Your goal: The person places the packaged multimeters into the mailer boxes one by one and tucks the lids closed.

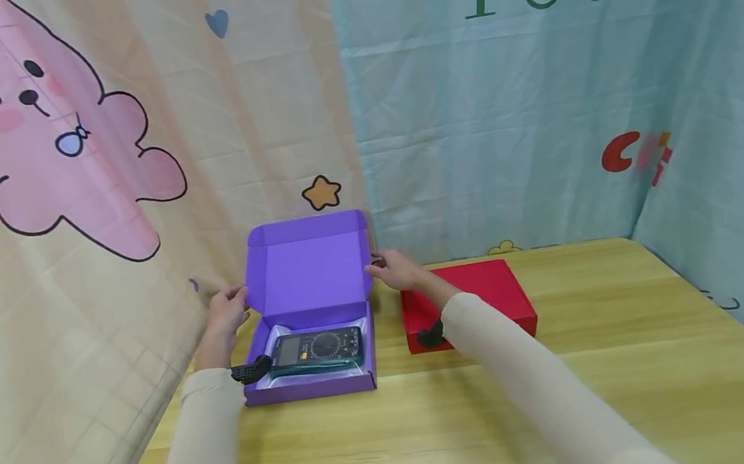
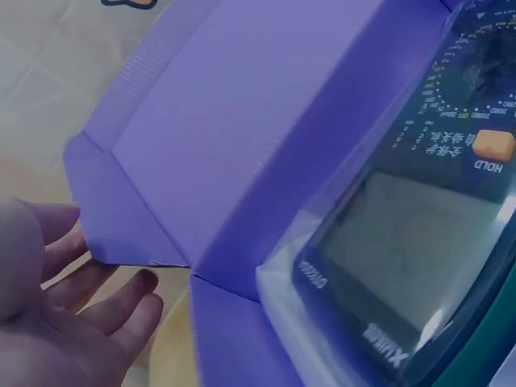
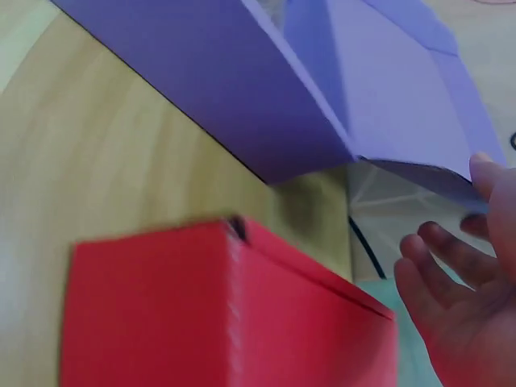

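Note:
A purple cardboard box stands on the table with its lid raised upright. In its tray lies a dark digital multimeter with a green edge, resting on clear plastic wrap; the left wrist view shows its grey screen and orange HOLD button. My left hand pinches the lid's left side flap between thumb and fingers, the other fingers loosely bent below. On the opposite side, my right hand pinches the lid's right flap at its edge.
A closed red box sits just right of the purple one, under my right forearm. Printed curtains hang behind and along both sides of the wooden table.

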Tool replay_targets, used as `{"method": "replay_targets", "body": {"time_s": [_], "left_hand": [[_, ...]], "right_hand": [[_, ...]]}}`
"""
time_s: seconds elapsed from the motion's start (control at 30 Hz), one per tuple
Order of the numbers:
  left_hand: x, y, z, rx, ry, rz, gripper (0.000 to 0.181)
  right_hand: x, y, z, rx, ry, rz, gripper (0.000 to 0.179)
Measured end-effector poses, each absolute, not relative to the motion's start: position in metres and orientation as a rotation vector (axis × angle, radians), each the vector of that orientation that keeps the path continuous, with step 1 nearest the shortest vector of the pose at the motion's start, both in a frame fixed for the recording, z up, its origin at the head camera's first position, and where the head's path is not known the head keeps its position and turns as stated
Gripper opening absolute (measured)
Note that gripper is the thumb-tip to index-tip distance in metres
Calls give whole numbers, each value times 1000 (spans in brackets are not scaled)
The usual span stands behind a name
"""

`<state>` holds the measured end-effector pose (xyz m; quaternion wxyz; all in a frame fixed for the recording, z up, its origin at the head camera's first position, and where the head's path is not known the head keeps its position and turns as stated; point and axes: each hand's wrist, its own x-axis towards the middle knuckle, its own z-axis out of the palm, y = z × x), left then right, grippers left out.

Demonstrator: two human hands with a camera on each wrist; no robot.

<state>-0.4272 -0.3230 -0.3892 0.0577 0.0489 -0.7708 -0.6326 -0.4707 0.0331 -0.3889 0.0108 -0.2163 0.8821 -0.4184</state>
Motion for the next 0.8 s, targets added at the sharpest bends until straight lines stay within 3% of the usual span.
{"method": "replay_targets", "body": {"time_s": [0.3, 0.43, 0.8], "left_hand": [[-430, -320, -403, 10, -2292, -2057, 27], [-427, -322, -404, -74, -2296, -2086, 25], [-425, -333, -405, -166, -2323, -2096, 33]], "right_hand": [[-460, 9, -403, -515, 2559, -1626, 42], [-456, 7, -404, -455, 2445, -1765, 43], [-455, 10, -400, -504, 2410, -1762, 67]]}}
